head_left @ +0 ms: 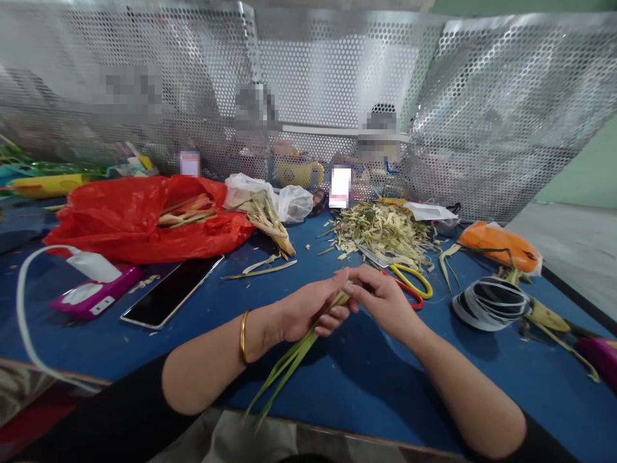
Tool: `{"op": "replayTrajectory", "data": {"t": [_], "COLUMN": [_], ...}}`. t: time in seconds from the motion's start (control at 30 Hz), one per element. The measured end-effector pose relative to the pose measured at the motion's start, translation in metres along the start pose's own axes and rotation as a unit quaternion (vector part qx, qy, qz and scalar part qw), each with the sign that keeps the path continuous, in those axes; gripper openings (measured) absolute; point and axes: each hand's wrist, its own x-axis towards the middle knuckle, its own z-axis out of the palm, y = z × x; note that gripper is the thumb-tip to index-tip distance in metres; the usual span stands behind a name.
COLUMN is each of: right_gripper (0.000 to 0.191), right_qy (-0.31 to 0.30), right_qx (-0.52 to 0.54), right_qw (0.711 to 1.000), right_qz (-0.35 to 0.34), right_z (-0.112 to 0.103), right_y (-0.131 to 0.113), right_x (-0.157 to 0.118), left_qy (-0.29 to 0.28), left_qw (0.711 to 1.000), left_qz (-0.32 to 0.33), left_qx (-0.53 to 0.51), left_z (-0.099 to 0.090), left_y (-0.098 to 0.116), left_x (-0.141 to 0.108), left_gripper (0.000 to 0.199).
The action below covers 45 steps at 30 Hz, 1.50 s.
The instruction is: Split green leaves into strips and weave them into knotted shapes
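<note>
Blue table (376, 399) beneath; left hand (306, 312) and right hand (385, 302) pinch green strips (301, 348), which a loosened grip could scatter.

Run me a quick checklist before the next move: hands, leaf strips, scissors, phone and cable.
1. Green leaf strips secured: ok, the left hand is closed around them.
2. Right hand pinching them: cannot tell, its fingers overlap the left hand's at the strips' upper end.
3. Upper end fully visible: not ok, partly covered by fingers.
4. Scissors nearby: ok, lying just beyond the right hand.
5. Dark-screened phone apart from the left forearm: ok.
6. White cable free of the left sleeve: cannot tell, they come close together at lower left.
</note>
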Motion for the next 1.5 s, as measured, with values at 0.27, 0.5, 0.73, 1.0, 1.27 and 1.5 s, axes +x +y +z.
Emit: {"op": "replayTrajectory", "data": {"t": [0.27,0.5,0.73,1.0,1.27,1.5], "right_gripper": [0.019,0.015,0.021,0.031,0.021,0.019], "right_qy": [0.005,0.023,-0.021,0.089,0.338,0.447], "right_qx": [0.103,-0.053,0.032,0.101,0.033,-0.229], "right_qw": [0.993,0.998,0.996,0.984,0.940,0.863], "right_qz": [0.063,0.021,0.076,0.117,0.040,-0.045], "right_z": [0.002,-0.001,0.000,-0.020,-0.066,-0.057], "right_y": [-0.006,-0.004,-0.005,-0.016,-0.012,-0.015], "right_x": [-0.003,-0.004,-0.004,0.003,0.006,-0.007], "left_qy": [-0.044,0.045,0.044,0.009,0.275,0.410], "left_qw": [0.995,0.982,0.978,0.950,0.702,0.795], "left_qz": [0.039,0.037,0.037,0.097,0.204,0.348], "left_qx": [0.086,0.179,0.201,0.297,0.625,0.281], "left_z": [0.004,-0.001,0.000,-0.009,-0.041,-0.032], "left_y": [0.002,-0.001,-0.001,0.010,0.030,0.021], "left_x": [-0.009,-0.003,-0.004,-0.008,-0.011,0.002], "left_gripper": [0.038,0.037,0.029,0.035,0.029,0.023]}}
